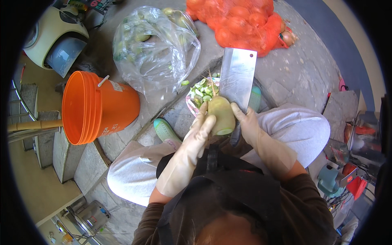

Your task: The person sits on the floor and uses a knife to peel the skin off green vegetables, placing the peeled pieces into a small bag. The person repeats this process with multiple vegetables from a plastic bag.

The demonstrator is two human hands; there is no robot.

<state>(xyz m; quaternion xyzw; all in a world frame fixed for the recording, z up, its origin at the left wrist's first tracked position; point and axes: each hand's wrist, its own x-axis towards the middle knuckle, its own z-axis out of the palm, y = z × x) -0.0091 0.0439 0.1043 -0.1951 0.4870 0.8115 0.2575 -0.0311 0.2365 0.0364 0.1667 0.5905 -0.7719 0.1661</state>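
Note:
A pale green radish point(223, 115) with a thin root at its top and a cut lower end rests in my gloved left hand point(199, 128). My right hand point(248, 122), gloved as well, grips a wide-bladed cleaver point(237, 76), its blade pointing away from me beside the radish. The thumb of that hand lies near the radish's right side. Beyond my left hand, a small bag point(191, 102) holds green and white trimmings point(202, 91). A loose green piece point(185, 83) lies on the stone to its left.
An orange bucket point(119, 105) lies tilted at the left. Ahead are a clear plastic bag of green vegetables point(153, 52) and a red mesh bag of onions point(242, 23). A cream helmet point(56, 36) sits at the upper left. A stone step edge runs diagonally before me.

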